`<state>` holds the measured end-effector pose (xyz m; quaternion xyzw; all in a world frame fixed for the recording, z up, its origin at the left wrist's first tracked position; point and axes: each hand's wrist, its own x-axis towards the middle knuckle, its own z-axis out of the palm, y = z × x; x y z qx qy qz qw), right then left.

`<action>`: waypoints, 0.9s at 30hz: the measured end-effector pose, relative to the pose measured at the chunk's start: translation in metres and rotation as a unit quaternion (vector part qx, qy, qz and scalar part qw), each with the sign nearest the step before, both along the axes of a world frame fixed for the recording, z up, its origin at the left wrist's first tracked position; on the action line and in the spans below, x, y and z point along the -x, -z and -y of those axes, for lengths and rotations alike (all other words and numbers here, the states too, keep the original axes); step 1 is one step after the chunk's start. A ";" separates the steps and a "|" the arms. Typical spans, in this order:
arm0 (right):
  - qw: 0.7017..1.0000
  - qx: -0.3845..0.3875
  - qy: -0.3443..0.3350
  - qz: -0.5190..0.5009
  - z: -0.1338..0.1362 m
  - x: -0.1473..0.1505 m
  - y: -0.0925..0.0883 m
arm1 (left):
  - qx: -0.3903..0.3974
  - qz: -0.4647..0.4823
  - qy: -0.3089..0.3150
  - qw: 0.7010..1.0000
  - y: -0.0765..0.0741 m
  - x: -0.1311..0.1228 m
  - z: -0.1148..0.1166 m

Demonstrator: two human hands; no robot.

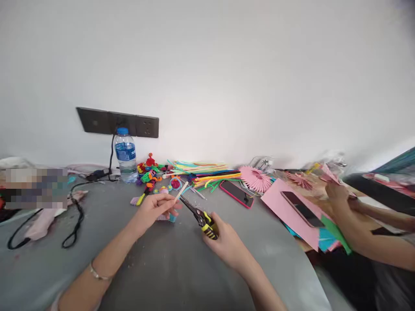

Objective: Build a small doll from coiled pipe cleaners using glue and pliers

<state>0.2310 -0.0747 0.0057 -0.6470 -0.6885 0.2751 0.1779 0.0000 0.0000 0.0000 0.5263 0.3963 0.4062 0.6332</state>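
Observation:
Between the fingertips of my left hand [158, 209] is a short cream pipe cleaner [182, 190], its free end pointing up and to the right. My right hand [223, 242] grips a pair of scissors [202, 219] by yellow-and-black handles. The dark blades point up and left, and their tips are close to the pipe cleaner; whether they touch it I cannot tell. A small pink and blue fuzzy piece [171, 218] shows below my left fingers, partly hidden. Just beyond lie colourful fuzzy figures [149, 175] and a bundle of pipe cleaners [207, 169].
A water bottle [126, 155] stands by the wall socket [118, 123]. Right of the scissors lie a red-edged phone [236, 193], a pink paper fan [256, 178] and pink paper [275, 207] under another phone [302, 208]. A co-worker's hands [337, 198] hold pink paper at right.

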 end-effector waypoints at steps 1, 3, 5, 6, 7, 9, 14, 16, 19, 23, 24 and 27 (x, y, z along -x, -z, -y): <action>1.000 0.006 -0.002 0.000 0.001 0.000 0.000 | -0.005 -0.008 0.003 1.000 0.001 -0.001 0.000; 1.000 0.014 -0.009 0.001 0.004 -0.001 0.001 | -0.018 -0.029 0.012 0.999 0.003 -0.001 0.001; 1.000 0.019 -0.017 0.005 0.005 0.000 0.001 | -0.035 -0.059 0.027 0.997 0.004 -0.002 0.002; 1.000 0.020 -0.022 0.008 0.006 0.000 0.002 | -0.045 -0.076 0.035 0.995 0.005 -0.002 0.003; 0.999 0.021 -0.028 0.009 0.006 0.001 0.002 | -0.054 -0.091 0.043 0.993 0.005 -0.003 0.003; 0.999 0.020 -0.038 0.010 0.008 0.001 0.002 | -0.073 -0.111 0.053 0.990 0.005 -0.003 0.004; 0.999 0.025 -0.040 0.003 0.014 0.001 0.000 | -0.109 -0.127 0.061 0.984 0.004 -0.004 0.005; 0.999 0.030 -0.038 -0.011 0.015 0.000 0.000 | -0.115 -0.126 0.064 0.983 0.004 -0.005 0.007; 0.999 0.034 -0.033 -0.027 0.015 -0.002 0.001 | -0.122 -0.121 0.069 0.983 0.002 -0.006 0.009; 0.998 0.043 -0.034 -0.040 0.014 -0.005 0.001 | -0.129 -0.116 0.078 0.982 0.002 -0.008 0.009; 0.997 0.045 -0.035 -0.043 0.014 -0.005 0.001 | -0.131 -0.117 0.081 0.981 0.002 -0.008 0.009; 0.997 0.051 -0.039 -0.046 0.016 -0.005 0.001 | -0.135 -0.125 0.083 0.980 0.002 -0.008 0.009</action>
